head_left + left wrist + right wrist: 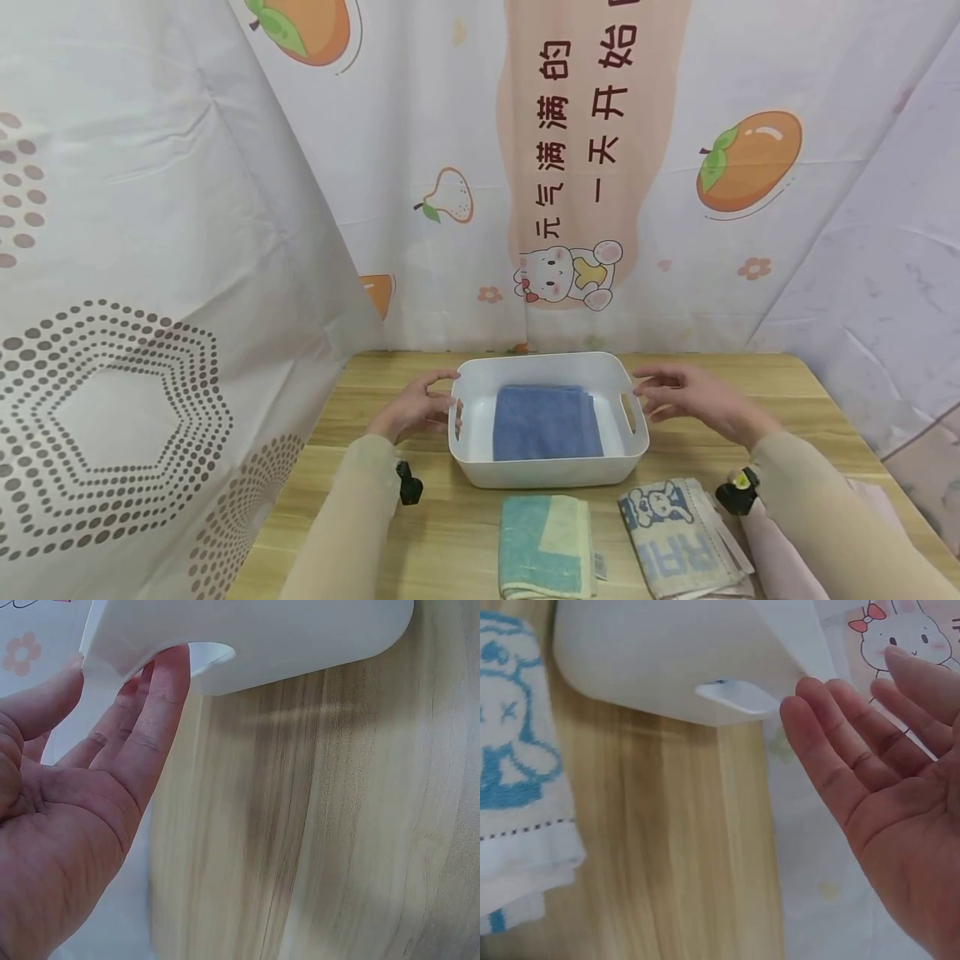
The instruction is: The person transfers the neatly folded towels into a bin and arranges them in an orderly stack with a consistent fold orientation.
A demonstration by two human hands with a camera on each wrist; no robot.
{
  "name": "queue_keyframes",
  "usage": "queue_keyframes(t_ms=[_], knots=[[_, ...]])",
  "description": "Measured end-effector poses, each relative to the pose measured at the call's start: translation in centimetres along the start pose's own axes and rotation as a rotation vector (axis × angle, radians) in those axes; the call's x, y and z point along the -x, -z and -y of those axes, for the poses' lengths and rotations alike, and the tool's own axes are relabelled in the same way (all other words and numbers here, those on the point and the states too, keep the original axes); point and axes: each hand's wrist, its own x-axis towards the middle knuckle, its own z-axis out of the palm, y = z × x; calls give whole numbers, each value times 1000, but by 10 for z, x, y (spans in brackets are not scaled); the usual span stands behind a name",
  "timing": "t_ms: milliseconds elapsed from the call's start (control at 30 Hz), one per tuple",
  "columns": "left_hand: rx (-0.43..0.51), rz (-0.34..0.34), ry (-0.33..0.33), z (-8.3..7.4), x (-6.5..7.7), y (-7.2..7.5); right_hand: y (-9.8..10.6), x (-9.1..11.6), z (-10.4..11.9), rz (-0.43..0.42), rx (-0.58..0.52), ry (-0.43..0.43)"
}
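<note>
A white plastic storage basket (540,473) with handle holes in its ends stands on the wooden table, a folded blue towel (546,423) lying inside. At its left end, my left hand (420,408) holds the handle; in the left wrist view the fingers (161,694) reach into the handle hole and the thumb is at the rim. By the opposite end is my right hand (686,398), its fingers extended and spread. The right wrist view shows its fingertips (793,712) right at the basket's edge beside the other handle hole, with nothing gripped.
In front of the basket lie a folded green and yellow towel (543,546) and a folded grey-blue towel (686,537) with a rabbit pattern. Pink cloth (780,554) lies under the right forearm. A printed curtain (450,275) hangs behind the table (442,533).
</note>
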Motion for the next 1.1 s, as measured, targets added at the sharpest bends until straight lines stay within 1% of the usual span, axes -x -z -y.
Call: queue_keyframes(t_ms=[100, 167, 333, 467, 533, 633, 700, 800, 900, 1000, 1067, 1100], knots=[[10, 4, -3, 0, 0, -2, -2, 3, -5, -42, 44, 16], [15, 0, -2, 0, 0, -1, -4, 4, -8, -65, 92, 32], [16, -9, 3, 1, 1, -2, -7, 9, -16, -97, 220, 114], [8, -13, 7, 1, 1, -2, -10, 15, -23, -120, 301, 118], [4, -12, 7, 1, 1, -2, -12, 19, -27, -133, 334, 134], [5, -8, 5, 3, -1, -1, -14, 24, -34, -162, 405, 177], [8, -4, 2, 3, -2, 0, -15, 28, -38, -185, 467, 222], [11, -4, 2, 3, -3, 1, -17, 33, -42, -224, 564, 251], [12, -2, 6, 2, -2, 1, -17, 39, -47, -252, 648, 302], [13, 3, 11, 1, -1, 0, -16, 46, -53, -271, 705, 352], [19, 2, 19, 1, 0, 0, -14, 52, -58, -280, 728, 367], [20, 2, 22, 0, 0, 0, -14, 55, -60, -281, 731, 361]])
